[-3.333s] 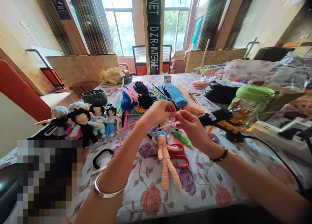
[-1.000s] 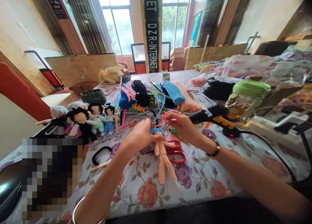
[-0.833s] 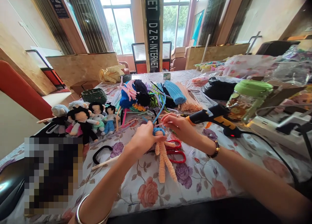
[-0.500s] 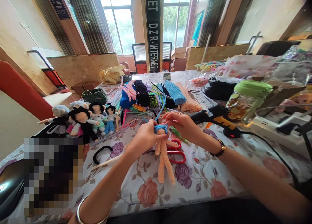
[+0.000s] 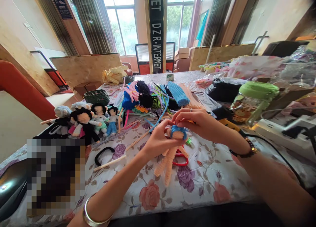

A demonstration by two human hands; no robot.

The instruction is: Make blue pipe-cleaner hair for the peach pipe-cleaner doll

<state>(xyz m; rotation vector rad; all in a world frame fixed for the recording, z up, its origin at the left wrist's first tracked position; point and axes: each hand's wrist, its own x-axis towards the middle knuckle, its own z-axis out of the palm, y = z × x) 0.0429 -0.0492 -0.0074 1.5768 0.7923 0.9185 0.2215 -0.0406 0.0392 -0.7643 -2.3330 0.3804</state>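
Observation:
My left hand [image 5: 158, 142] grips a peach pipe-cleaner doll [image 5: 167, 161] by its upper body, holding it lifted above the floral tablecloth [image 5: 197, 184]. The doll's head carries blue pipe-cleaner hair [image 5: 178, 132]. My right hand [image 5: 197, 121] is closed in a pinch on that blue hair at the top of the head. A long blue pipe-cleaner strand [image 5: 160, 116] curves up and away from the two hands. Red scissors [image 5: 181, 159] lie on the cloth just under the doll.
Several finished dolls [image 5: 84, 121] lie at the left. A heap of coloured pipe cleaners [image 5: 153, 95] fills the middle back. A black-and-yellow glue gun [image 5: 225, 116] with its cord, a green-lidded jar [image 5: 251, 101] and a white power strip [image 5: 281, 131] stand on the right.
Both hands have lifted the doll off the cloth and tilted it, its legs now swinging left. My right hand has closed down onto the blue hair.

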